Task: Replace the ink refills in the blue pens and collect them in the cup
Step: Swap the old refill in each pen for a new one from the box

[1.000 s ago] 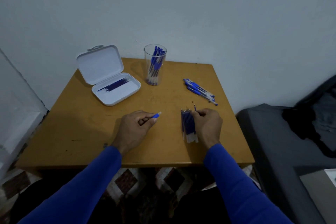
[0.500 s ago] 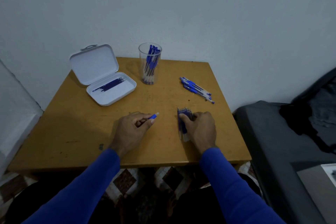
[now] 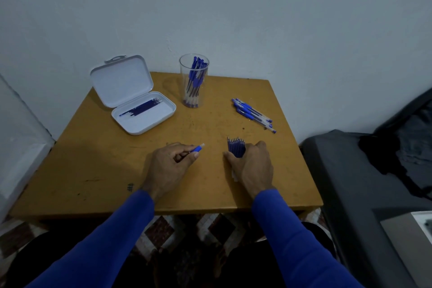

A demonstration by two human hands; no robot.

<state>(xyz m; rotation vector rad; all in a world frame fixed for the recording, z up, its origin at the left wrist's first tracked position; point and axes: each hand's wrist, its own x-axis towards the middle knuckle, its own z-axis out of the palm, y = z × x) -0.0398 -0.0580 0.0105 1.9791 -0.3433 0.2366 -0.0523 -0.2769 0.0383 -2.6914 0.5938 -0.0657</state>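
My left hand (image 3: 169, 166) grips a blue pen (image 3: 197, 148) whose tip end sticks out past the fingers toward the right. My right hand (image 3: 251, 166) lies over a bundle of blue ink refills (image 3: 235, 148) on the wooden table (image 3: 98, 170), thumb and fingers curled around the bundle's sides. A clear cup (image 3: 194, 82) at the back holds several blue pens. More blue pens (image 3: 253, 113) lie loose at the right rear.
An open white case (image 3: 131, 103) at the back left holds several dark refills. A white wall runs behind the table. A dark grey seat (image 3: 364, 182) with black cloth stands to the right of the table edge.
My right hand slid left from beside the refill bundle onto it and now wraps its sides. My left hand keeps its hold on the pen.
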